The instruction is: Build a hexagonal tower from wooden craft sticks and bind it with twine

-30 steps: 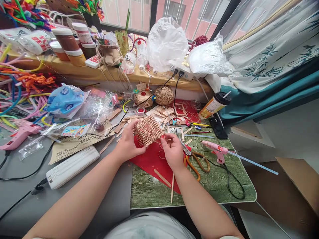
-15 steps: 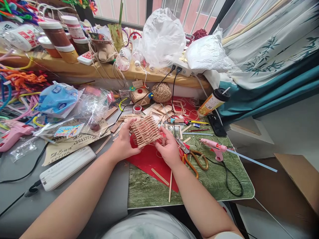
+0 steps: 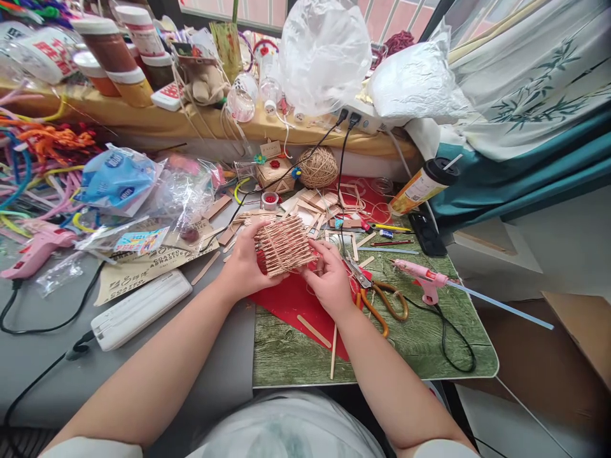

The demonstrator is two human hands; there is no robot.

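Both hands hold a small box-like piece built from wooden sticks wound with twine (image 3: 284, 244), just above a red sheet (image 3: 296, 299) on a green mat (image 3: 410, 346). My left hand (image 3: 245, 264) grips its left side, fingers curled round the edge. My right hand (image 3: 329, 277) pinches its lower right corner with bent fingers. Thin twine trails from the piece over the red sheet.
Orange-handled scissors (image 3: 382, 302) and a pink glue gun (image 3: 422, 275) with a black cord lie right of my hands. A twine ball (image 3: 317, 166), loose craft sticks (image 3: 312, 331), a capped cup (image 3: 420, 186), a white power strip (image 3: 140, 310) and plastic bags surround them. A second pink glue gun (image 3: 35, 251) lies far left.
My right hand moved from below the stick piece up to its lower right corner. The piece turned slightly and shifted a little up in view.
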